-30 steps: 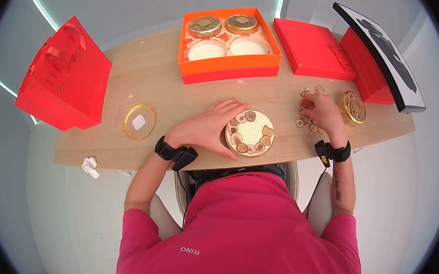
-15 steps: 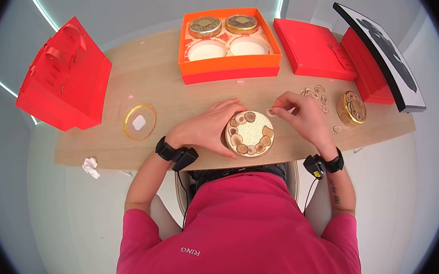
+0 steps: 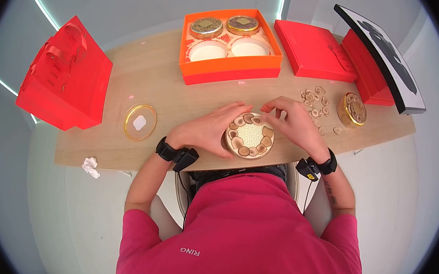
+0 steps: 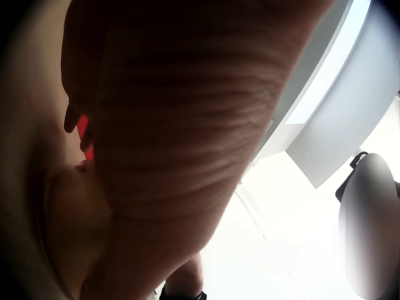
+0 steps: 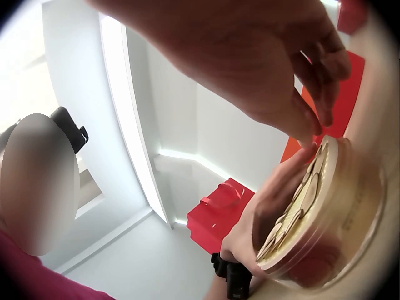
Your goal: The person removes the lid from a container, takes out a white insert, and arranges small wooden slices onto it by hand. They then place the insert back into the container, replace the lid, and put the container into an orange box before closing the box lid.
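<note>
A clear round jar (image 3: 250,154) with a pale patterned top stands near the table's front edge. Thin brown-edged slices (image 3: 256,120) lie in a ring around that top, its middle bare. My left hand (image 3: 207,128) grips the jar's left side, thumb at the near side and fingers at the far side. Over the jar's far right rim is my right hand (image 3: 295,122), its thumb and forefinger tips right beside a slice at the top of the ring. In the right wrist view, those fingertips (image 5: 310,142) meet the upper edge of the jar. The left wrist view is mostly dark palm.
Loose slices (image 3: 316,98) lie to the right, beside a gold-lidded jar (image 3: 353,110). A gold-rimmed lid (image 3: 151,131) lies left. Behind stand an orange box (image 3: 230,68) with two jars, a red box lid (image 3: 314,51) and a picture panel (image 3: 385,60). A red bag (image 3: 72,79) stands far left.
My right hand has come left from the loose slices with one slice pinched, and that slice now lies at the top of the ring on the jar. My left hand stays on the jar.
</note>
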Demonstrator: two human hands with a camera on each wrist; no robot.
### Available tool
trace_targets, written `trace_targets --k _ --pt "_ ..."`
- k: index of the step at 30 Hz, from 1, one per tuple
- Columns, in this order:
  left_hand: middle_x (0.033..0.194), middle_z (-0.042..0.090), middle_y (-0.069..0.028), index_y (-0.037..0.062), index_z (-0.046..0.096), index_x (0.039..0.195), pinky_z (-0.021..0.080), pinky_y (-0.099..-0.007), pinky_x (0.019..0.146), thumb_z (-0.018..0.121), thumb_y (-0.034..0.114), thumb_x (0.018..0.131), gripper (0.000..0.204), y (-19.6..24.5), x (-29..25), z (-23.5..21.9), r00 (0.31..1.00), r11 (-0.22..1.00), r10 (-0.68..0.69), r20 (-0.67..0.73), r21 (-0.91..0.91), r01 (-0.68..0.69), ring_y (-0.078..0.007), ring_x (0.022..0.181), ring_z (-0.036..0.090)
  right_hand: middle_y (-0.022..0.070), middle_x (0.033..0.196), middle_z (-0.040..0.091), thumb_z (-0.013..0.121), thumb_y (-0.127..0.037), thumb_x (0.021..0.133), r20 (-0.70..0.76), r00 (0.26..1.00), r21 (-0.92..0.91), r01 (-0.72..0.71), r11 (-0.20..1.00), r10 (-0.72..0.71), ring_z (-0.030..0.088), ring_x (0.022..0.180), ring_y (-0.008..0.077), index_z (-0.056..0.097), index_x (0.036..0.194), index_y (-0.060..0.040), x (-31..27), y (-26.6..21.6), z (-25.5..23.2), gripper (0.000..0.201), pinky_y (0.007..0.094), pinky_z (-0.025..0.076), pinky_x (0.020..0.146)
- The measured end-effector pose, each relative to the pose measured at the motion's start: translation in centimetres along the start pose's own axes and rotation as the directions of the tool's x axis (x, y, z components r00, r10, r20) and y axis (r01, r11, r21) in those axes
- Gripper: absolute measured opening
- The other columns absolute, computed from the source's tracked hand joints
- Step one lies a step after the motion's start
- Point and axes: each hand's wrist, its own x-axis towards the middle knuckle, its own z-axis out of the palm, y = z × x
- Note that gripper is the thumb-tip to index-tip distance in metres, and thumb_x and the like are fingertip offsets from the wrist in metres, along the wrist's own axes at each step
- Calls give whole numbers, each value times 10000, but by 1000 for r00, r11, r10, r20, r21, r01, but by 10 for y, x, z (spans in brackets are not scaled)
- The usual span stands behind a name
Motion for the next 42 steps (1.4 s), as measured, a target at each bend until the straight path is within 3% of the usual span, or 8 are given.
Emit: trace_targets --k 3,6,17,23,29,32,35,42 --pt "1733 421 -264 -39 332 1739 350 -489 1368 1083 454 648 1413 -3 1 1 1000 1000 -7 19 8 7 -429 1656 374 111 1077 805 898 -205 950 44 998 -6 40 999 -40 719 866 235 844 1177 -46 -3 -3 -5 282 386 583 793" --pt "1699 444 -217 12 402 1708 397 -487 1327 1069 322 672 1271 6 1 -1 1000 999 22 -18 44 -21 -415 1614 421 110 1121 796 913 -213 934 77 995 5 69 998 -69 726 886 244 850 1195 -66 -5 -8 -7 306 395 589 805" --pt "1561 514 -161 46 491 1606 425 -480 1272 1055 312 668 1126 7 3 -2 999 998 45 -1 34 -45 -390 1509 486 124 1163 776 868 -276 979 92 994 -35 70 997 -66 767 993 353 859 1189 -87 -4 -18 -1 283 468 601 896" --pt "1543 524 -152 57 502 1590 426 -478 1264 1061 310 647 1125 11 5 -4 1000 999 24 2 30 -24 -384 1497 497 125 1131 777 867 -264 979 73 994 -50 83 995 -79 768 967 345 831 1169 -55 -4 -19 0 284 467 608 881" --pt "1554 531 -167 54 489 1605 421 -483 1275 1069 324 650 1149 10 4 -5 1000 999 23 -8 47 -23 -392 1502 507 123 1112 803 862 -156 955 -169 984 -66 41 997 -51 756 899 293 818 1184 -55 1 10 -27 254 419 602 832" --pt "1639 501 -199 42 448 1663 400 -485 1313 1063 316 665 1203 9 1 -2 998 998 46 -50 47 -44 -401 1573 468 159 1097 806 840 -153 953 -189 982 -252 -49 966 0 770 978 366 823 1138 -53 -6 45 -59 211 469 611 877" --pt "1717 450 -226 31 401 1713 377 -484 1346 1052 296 681 1249 6 1 -1 999 999 48 -15 1 -48 -407 1636 416 176 1083 808 824 -95 923 -103 960 -369 -280 887 260 775 991 377 816 1104 -43 -20 68 -78 188 475 611 876" --pt "1706 454 -218 38 389 1730 398 -473 1329 1047 270 685 1256 8 3 -3 999 999 33 -3 13 -33 -410 1611 432 122 1050 808 897 -64 838 79 921 -314 -340 887 381 777 986 270 819 1108 -33 -23 67 -78 283 412 622 894"
